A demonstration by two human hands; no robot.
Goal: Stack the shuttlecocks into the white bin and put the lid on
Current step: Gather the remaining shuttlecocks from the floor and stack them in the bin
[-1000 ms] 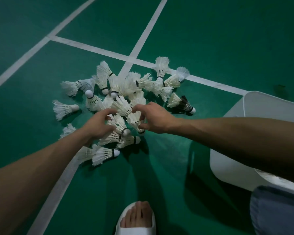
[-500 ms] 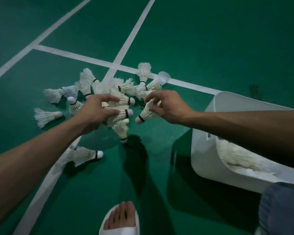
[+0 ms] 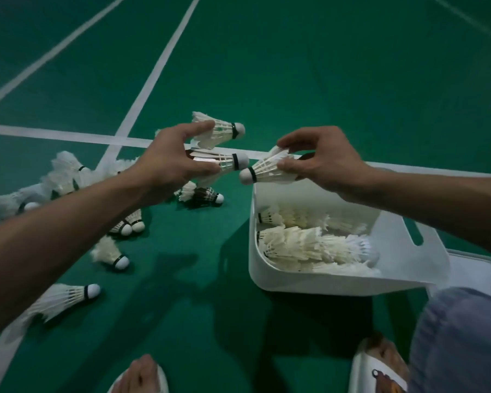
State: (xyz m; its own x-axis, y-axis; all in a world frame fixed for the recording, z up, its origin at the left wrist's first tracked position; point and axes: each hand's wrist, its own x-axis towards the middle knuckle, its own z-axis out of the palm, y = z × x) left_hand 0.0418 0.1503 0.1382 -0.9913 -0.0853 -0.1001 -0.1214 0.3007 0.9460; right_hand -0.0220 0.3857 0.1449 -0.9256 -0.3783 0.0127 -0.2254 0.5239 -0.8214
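My left hand (image 3: pixel 169 163) grips two shuttlecocks (image 3: pixel 224 131) by their feathers, corks pointing right, lifted above the floor. My right hand (image 3: pixel 326 163) pinches one shuttlecock (image 3: pixel 267 171) by its feathers, cork pointing left, over the far left corner of the white bin (image 3: pixel 309 282). The two corks nearly meet between my hands. Inside the bin lie rows of stacked shuttlecocks (image 3: pixel 304 245). Several loose shuttlecocks (image 3: pixel 65 177) remain scattered on the green floor to the left. A flat white lid (image 3: pixel 476 273) lies partly hidden behind the bin at the right.
White court lines (image 3: pixel 142 95) cross the green floor. My feet in white slippers (image 3: pixel 142 375) stand at the bottom edge, and my knee in grey fabric (image 3: pixel 462 336) sits at the lower right, close to the bin.
Both hands have lifted off the pile with shuttlecocks and moved right toward the bin. The view has swung right, so the bin's inside now shows.
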